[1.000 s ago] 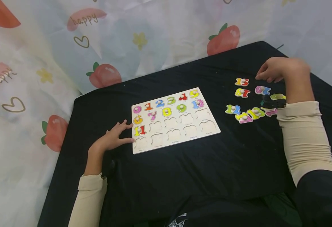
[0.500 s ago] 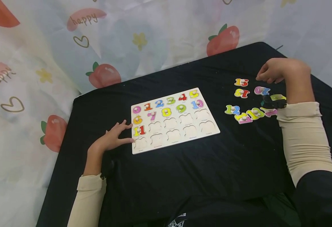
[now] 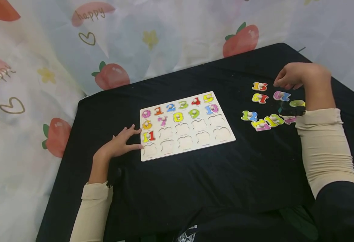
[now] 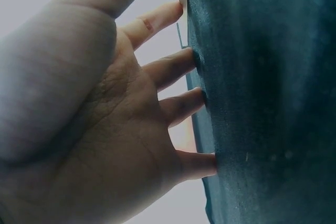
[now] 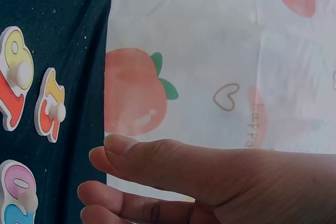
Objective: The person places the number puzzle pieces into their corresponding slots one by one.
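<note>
Partly filled pale board (image 3: pixel 190 127); bright knobbed numerals (image 3: pixel 194 113)

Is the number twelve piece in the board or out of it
Out: the 12 piece lies on the black cloth, apart from the board.

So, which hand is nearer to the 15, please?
Right. The right hand is just to the right of the 15, not touching it; the left hand touches the left edge of the board, much farther away.
</note>
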`<state>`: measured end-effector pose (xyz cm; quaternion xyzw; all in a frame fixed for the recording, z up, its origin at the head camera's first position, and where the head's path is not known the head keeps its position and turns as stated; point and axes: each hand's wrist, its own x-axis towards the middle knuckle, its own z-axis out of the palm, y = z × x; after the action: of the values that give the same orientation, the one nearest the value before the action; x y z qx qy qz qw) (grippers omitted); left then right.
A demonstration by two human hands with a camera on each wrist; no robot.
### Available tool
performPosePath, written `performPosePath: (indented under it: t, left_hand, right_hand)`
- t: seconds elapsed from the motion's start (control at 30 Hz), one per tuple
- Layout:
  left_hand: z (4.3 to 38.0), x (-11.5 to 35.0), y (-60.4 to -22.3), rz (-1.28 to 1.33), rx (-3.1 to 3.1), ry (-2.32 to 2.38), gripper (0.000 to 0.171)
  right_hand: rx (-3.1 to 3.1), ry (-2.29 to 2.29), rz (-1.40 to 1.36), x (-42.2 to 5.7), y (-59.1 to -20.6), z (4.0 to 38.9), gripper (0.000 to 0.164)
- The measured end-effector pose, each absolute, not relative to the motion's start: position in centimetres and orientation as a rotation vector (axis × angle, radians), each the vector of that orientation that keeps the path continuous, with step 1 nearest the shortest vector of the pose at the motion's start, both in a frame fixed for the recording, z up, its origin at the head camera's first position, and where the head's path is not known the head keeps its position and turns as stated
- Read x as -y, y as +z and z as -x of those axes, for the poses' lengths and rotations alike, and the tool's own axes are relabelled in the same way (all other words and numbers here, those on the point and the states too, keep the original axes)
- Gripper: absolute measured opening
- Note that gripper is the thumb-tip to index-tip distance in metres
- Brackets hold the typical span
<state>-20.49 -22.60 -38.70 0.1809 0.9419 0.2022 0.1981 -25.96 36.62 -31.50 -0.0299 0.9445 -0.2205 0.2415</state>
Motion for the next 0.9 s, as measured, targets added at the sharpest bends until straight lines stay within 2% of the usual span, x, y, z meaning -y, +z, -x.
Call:
performPosePath:
  t: [0.33,0.53,0.77,0.9]
  left_hand:
    - [20.5,22.9,-38.3,-0.515,-2.635,0.586,0.080]
    - [20.2,23.0,-38.5,-0.513,-2.624,0.602,0.080]
    - [20.4,22.7,-38.4,-0.521,-2.631,0.605,0.081]
    - [20.5,22.8,-38.4,-0.518,-2.628,0.600,0.081]
  right_hand:
    - [-2.566,-0.553,0.143,-34.3,-31.0,26.0,0.037]
    - [-2.413,-0.561,0.212,-30.0,-31.4,25.9,0.020]
    - [-2.330,-0.448,0.275,-27.2,-31.7,25.2,0.022]
    - [-2.321,-0.388,0.253,-26.7,-32.2,25.0,0.018]
